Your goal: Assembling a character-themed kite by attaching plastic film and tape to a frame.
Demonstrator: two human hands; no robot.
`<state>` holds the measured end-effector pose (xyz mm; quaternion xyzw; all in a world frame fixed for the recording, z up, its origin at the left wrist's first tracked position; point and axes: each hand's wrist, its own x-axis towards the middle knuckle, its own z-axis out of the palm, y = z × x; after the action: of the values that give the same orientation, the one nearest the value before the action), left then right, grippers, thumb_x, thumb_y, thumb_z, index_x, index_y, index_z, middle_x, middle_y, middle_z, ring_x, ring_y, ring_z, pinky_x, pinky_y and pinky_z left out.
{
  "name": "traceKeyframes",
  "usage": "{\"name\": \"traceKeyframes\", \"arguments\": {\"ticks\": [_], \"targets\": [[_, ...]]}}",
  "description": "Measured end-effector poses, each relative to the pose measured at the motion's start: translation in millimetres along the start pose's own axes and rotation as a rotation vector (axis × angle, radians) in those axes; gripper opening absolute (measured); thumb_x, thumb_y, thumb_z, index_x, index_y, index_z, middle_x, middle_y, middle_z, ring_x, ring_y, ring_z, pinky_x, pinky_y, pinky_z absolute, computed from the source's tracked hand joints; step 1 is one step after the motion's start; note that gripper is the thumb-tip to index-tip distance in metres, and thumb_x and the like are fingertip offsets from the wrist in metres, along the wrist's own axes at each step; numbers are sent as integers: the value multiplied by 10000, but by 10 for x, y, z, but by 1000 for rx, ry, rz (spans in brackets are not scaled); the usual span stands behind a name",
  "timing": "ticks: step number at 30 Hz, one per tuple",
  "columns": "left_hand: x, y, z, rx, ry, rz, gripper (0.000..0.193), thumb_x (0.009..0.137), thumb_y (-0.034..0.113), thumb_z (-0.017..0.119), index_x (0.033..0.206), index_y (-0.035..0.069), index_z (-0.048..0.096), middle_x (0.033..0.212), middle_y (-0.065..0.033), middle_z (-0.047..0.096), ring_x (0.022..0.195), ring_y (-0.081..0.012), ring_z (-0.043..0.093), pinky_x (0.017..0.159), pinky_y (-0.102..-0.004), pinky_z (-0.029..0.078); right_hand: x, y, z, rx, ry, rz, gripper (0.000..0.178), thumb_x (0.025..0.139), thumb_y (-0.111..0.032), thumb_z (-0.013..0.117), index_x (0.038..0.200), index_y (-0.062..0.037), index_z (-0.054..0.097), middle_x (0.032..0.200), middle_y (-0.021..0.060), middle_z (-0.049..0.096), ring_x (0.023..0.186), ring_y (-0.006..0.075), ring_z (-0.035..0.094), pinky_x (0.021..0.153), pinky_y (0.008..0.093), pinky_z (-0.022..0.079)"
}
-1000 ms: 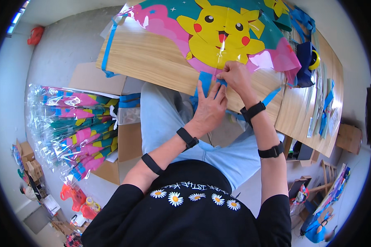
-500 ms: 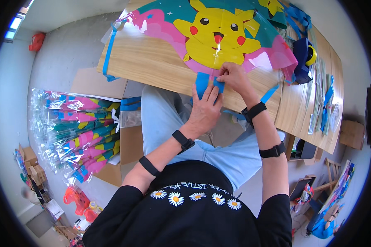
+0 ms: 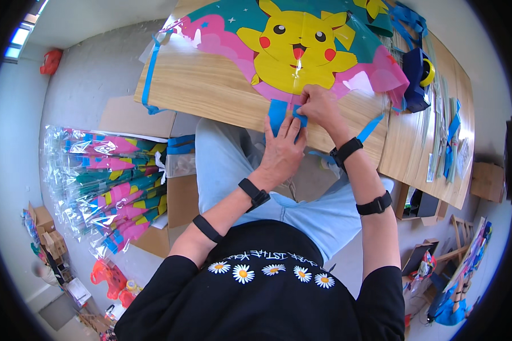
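A film kite (image 3: 267, 57) with a big yellow cartoon figure on pink and teal lies on the wooden table (image 3: 210, 85). At its lower tip, a blue strip (image 3: 277, 113) runs toward the table's near edge, with a shorter blue piece (image 3: 301, 117) beside it. Thumb and fingertips of my right hand (image 3: 320, 108) pinch that shorter piece against the kite's tip. My left hand (image 3: 283, 152) reaches over the table edge, its fingers pressed on the blue strips; its thumb is hidden. What lies under both hands cannot be seen.
A blue tape dispenser (image 3: 417, 82) with a yellow roll stands at the right of the table, near thin rods (image 3: 438, 125) and blue ribbons. At left, bagged kites (image 3: 111, 182) lie on cardboard. Blue ribbon (image 3: 148, 79) hangs over the table's left edge.
Almost nothing differs. The kite appears slightly further left and up, and both hands keep their places on the blue strips.
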<state>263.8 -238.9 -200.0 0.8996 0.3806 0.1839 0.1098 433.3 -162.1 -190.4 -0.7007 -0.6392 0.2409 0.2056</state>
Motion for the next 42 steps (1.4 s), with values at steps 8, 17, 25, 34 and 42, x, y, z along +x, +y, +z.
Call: {"name": "traceKeyframes", "arguments": {"ticks": [8,17,25,34,42], "targets": [[20,7,-27,55,-13,12,569,707,206,760,1226,52,584,1360,-162,460,1337,-319,392,1060,-714,187,87,200,87,184,1,18,167,643,-115,739,789,-60,679,726,74,655,699,217,630,628,342,493],[75,72,-149,27,-44,-13,571,692,211,772,1214,67,589,1298,-112,467,1285,-314,395,1079,-651,203,-308,1394,-1122,384,877,427,300,812,-159,734,1043,13,648,756,35,629,622,100,569,583,239,469],[31,71,-170,79,-81,39,609,694,213,775,1244,42,576,1281,-100,474,1251,-298,408,1067,-644,212,-580,1972,-1994,809,958,652,457,867,-283,701,1237,-72,535,1120,76,608,762,172,589,668,330,516],[87,138,-212,95,-117,22,610,689,202,788,1246,62,584,1276,-92,486,1247,-301,425,1068,-646,220,-477,2035,-2335,892,630,709,344,818,-243,736,1067,-41,611,950,79,613,702,205,572,661,342,507],[59,91,-191,98,-118,16,616,686,201,784,1251,66,578,1275,-75,473,1253,-287,411,1065,-637,228,-815,1946,-1963,1220,801,525,204,835,-131,662,1000,-11,649,977,96,651,833,230,646,771,462,491]]}}
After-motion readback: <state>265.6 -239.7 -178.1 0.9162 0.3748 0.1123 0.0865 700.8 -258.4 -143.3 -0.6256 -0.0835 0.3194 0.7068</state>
